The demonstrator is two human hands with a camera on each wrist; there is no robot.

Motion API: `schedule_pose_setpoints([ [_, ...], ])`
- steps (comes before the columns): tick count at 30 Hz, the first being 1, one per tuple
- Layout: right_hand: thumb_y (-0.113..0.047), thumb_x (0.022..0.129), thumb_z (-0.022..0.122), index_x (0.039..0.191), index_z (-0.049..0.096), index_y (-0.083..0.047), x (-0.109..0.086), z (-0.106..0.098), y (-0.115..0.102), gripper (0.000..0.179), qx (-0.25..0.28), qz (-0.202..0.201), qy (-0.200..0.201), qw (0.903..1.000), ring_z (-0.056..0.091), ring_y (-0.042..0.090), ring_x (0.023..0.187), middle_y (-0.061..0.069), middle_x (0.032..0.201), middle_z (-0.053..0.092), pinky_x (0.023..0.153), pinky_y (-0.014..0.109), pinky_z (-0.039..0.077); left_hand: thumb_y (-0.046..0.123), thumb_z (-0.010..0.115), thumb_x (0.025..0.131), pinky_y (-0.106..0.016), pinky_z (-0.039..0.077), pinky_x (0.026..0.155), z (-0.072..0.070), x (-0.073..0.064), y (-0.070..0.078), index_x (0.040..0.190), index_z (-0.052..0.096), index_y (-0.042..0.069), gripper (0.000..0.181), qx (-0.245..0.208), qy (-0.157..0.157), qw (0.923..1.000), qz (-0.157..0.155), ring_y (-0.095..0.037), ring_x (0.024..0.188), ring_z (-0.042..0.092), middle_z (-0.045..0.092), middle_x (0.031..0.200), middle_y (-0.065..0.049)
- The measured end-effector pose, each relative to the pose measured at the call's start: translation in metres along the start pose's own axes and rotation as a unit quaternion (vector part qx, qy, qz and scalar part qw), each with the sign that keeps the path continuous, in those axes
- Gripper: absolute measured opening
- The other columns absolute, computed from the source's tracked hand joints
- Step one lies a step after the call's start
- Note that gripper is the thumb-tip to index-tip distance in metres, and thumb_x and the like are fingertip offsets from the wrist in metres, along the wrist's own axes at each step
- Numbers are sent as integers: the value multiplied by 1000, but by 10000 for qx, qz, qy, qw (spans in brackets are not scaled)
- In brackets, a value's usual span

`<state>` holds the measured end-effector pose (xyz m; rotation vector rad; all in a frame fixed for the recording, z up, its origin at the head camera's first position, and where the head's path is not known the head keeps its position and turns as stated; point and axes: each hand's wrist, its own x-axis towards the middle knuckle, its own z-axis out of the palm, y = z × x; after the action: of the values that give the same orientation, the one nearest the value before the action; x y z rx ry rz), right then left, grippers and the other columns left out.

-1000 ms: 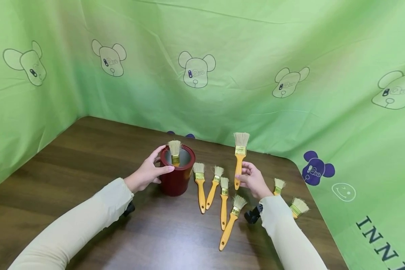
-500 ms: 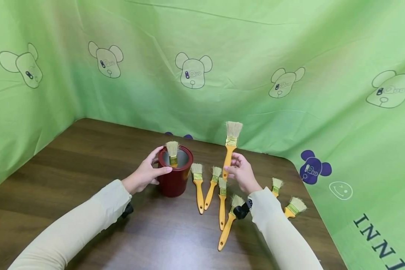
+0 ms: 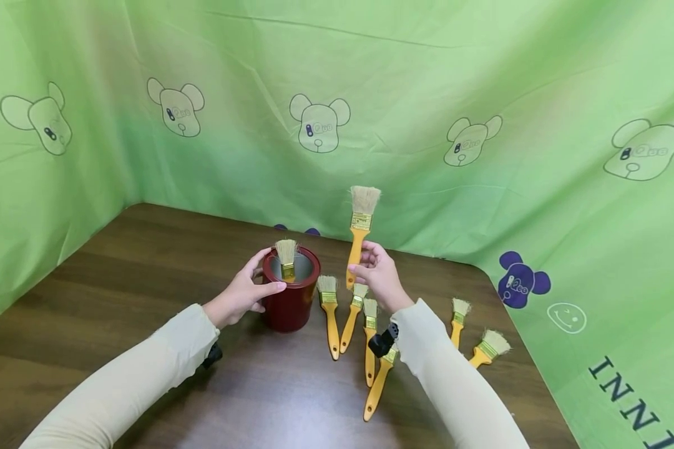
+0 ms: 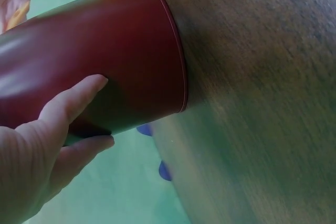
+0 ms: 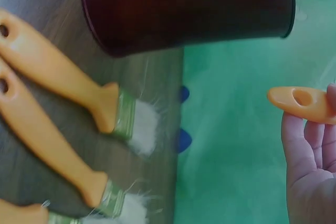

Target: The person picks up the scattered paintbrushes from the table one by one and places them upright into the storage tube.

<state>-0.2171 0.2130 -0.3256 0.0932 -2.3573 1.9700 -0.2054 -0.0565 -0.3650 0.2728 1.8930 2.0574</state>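
Observation:
My left hand (image 3: 243,292) steadies a dark red round bin (image 3: 288,310) on the table, thumb at its rim and fingers around its side. Inside the bin stands a paintbrush (image 3: 286,252), bristles up, leaning by the near rim. My right hand (image 3: 383,275) pinches the yellow handle of a wider paintbrush (image 3: 362,221) low down. That brush is upright in the air, right of the bin, bristles at the top. In the right wrist view the holed handle end (image 5: 294,103) sticks out past my fingers.
Right of the bin lie several paintbrushes (image 3: 329,318) with yellow handles, partly under my right arm. Two more brushes (image 3: 491,347) lie near the table's right edge. A green printed cloth (image 3: 404,81) hangs behind the wooden table (image 3: 174,262).
My right hand has carried the upright paintbrush leftward and a little higher, toward the bin. My left hand stays at the bin, and the loose brushes lie where they were.

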Motion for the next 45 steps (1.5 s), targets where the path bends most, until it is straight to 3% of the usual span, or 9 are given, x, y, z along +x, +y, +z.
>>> schedule_pose_setpoints([
  [9, 10, 87, 61, 133, 41, 6, 3, 29, -26, 51, -156, -444, 53, 9989, 52, 10, 80, 8, 98, 54, 62, 21, 51, 12, 64, 90, -70, 38, 84, 0, 1, -5, 154, 11, 20, 84, -46, -183, 9998, -23, -51, 130, 31, 16, 150, -25],
  [13, 11, 87, 60, 129, 42, 6, 5, 46, -35, 46, 137, -665, 73, 9977, 54, 11, 80, 8, 96, 54, 66, 29, 55, 13, 65, 90, -71, 39, 83, -4, 1, -10, 154, 10, 20, 85, -34, -283, 9996, -49, -52, 131, 29, 14, 151, -26],
  [17, 10, 88, 60, 128, 41, 5, 8, 60, -43, 45, 283, -677, -17, 9973, 55, 14, 82, 11, 98, 53, 70, 36, 56, 13, 64, 90, -70, 40, 82, -6, 1, -10, 154, 10, 20, 84, -2, -307, 9995, 9, -52, 130, 31, 14, 150, -27],
  [23, 7, 87, 63, 129, 41, 4, 10, 73, -49, 47, 7, -517, -122, 9986, 55, 17, 86, 15, 104, 54, 62, 26, 54, 15, 64, 90, -67, 43, 81, -6, 1, -7, 154, 10, 20, 84, 135, -308, 9994, 34, -51, 129, 33, 15, 150, -27],
  [32, 10, 83, 63, 121, 42, 3, 12, 81, -50, 44, 14, -550, -286, 9981, 53, 14, 80, 11, 98, 53, 54, 20, 49, 14, 63, 90, -67, 43, 81, -4, 3, -6, 154, 10, 19, 83, 143, -317, 9994, 24, -52, 127, 35, 17, 148, -29],
  [45, 9, 82, 64, 117, 44, 4, 13, 75, -37, 41, -484, -731, -499, 9949, 55, 15, 78, 10, 98, 53, 61, 23, 50, 12, 62, 91, -69, 39, 85, -4, 4, -2, 154, 10, 19, 83, 28, -348, 9994, 63, -51, 128, 35, 16, 149, -27],
])
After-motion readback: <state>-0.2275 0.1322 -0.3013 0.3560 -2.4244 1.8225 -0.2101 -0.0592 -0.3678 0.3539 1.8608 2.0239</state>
